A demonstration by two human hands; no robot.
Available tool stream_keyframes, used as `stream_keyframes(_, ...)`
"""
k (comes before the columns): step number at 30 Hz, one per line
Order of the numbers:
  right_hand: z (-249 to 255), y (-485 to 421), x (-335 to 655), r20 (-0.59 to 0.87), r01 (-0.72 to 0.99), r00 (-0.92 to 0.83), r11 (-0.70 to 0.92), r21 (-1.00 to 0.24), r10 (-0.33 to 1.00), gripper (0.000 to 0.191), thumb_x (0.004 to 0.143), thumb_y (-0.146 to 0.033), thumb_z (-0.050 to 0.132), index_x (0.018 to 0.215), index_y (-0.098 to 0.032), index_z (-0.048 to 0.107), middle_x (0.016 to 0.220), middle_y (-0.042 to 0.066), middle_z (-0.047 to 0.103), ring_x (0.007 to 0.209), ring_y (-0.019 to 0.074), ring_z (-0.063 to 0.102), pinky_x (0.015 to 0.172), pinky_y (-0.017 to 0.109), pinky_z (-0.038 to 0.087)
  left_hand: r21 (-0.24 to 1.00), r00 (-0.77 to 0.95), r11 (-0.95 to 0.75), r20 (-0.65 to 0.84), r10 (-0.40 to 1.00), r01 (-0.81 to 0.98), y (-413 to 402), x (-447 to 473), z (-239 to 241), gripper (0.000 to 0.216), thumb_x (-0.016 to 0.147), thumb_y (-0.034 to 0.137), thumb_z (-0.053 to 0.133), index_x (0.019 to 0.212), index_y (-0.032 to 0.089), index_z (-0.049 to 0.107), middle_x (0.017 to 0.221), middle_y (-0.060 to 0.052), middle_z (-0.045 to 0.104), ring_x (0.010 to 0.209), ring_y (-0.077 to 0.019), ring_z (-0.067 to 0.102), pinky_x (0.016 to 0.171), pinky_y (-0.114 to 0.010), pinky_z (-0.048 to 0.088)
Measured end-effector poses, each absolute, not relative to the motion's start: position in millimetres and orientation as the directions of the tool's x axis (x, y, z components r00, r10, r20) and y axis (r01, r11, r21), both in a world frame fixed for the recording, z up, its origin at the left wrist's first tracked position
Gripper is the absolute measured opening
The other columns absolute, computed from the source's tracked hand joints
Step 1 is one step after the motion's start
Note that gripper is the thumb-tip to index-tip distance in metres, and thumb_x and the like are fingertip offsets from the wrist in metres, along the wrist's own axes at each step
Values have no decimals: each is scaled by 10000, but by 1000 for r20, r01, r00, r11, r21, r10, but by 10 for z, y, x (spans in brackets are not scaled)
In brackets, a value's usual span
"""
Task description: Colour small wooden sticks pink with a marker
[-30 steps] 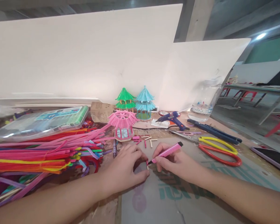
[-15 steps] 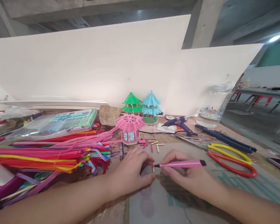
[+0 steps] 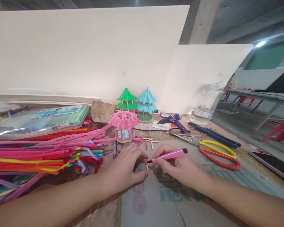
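Between the thumb and fingertips of my left hand [image 3: 125, 164] is a short thin wooden stick [image 3: 147, 164], its upper part coloured pink and its lower end bare. My right hand [image 3: 177, 162] grips a pink marker [image 3: 171, 155], whose dark tip touches or nearly touches the stick. Just beyond my hands lie several short stick pieces [image 3: 152, 144], some pink and some bare, with a pink marker cap [image 3: 137, 139] beside them. Behind these stands a small pink-roofed pavilion model [image 3: 124, 126]. A grey printed sheet [image 3: 153, 201] lies beneath my hands.
Green [image 3: 127, 99] and blue pavilion models [image 3: 147, 105] stand at the back. Bundled pipe cleaners [image 3: 30, 157] and a marker case [image 3: 42, 119] fill the left. A glue gun [image 3: 174, 121], scissors [image 3: 219, 154], dark pliers-like tool [image 3: 215, 135], clear jar [image 3: 204, 105] and phone [image 3: 273, 165] are right.
The view has shifted, so the scene sits further left and slightly higher. The marker has tilted more steeply against the stick. Both hands keep their holds.
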State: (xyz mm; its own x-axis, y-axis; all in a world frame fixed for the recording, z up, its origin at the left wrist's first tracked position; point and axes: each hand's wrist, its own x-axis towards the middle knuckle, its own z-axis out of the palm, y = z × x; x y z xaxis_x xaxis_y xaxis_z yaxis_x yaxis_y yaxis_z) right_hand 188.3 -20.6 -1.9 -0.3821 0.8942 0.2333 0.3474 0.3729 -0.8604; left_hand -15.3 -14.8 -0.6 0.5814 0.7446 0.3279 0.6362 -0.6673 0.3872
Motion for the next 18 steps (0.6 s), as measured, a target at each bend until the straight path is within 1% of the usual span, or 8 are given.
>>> stream_keyframes(6, -2, -205, 1873, 231, 360, -386, 376, -854, 893, 134, 821, -323, 521, 807, -195, 559, 719, 5, 545, 579, 126, 499, 509, 248, 409, 394, 584, -663, 316, 748, 637, -146, -155, -27, 177, 763, 158, 652, 915, 196, 571, 953, -36, 593, 954, -230, 543, 828, -355, 444)
stream_keyframes(10, -6, -204, 1874, 219, 364, -391, 368, -855, 894, 135, 823, -316, 516, 811, -190, 566, 719, 9, 554, 581, 128, 498, 507, 248, 404, 392, 578, -668, 335, 744, 633, -157, -158, -12, 172, 759, 157, 655, 906, 200, 576, 942, -31, 597, 940, -225, 546, 825, -352, 449)
stream_keyframes(16, -8, -213, 1877, 204, 360, -428, 373, -855, 881, 114, 811, -292, 552, 803, -183, 583, 733, 18, 583, 657, 145, 550, 579, 258, 441, 389, 573, -672, 351, 741, 630, -163, -155, 13, 186, 739, 159, 674, 890, 213, 580, 924, -17, 603, 912, -214, 556, 808, -332, 460)
stream_keyframes(18, 2, -212, 1877, 221, 355, -414, 380, -854, 883, 117, 818, -301, 545, 807, -189, 576, 732, 15, 581, 644, 142, 547, 569, 256, 440, 385, 574, -675, 355, 738, 629, -161, -154, 10, 179, 742, 152, 662, 888, 212, 577, 925, -20, 603, 917, -217, 558, 809, -334, 461)
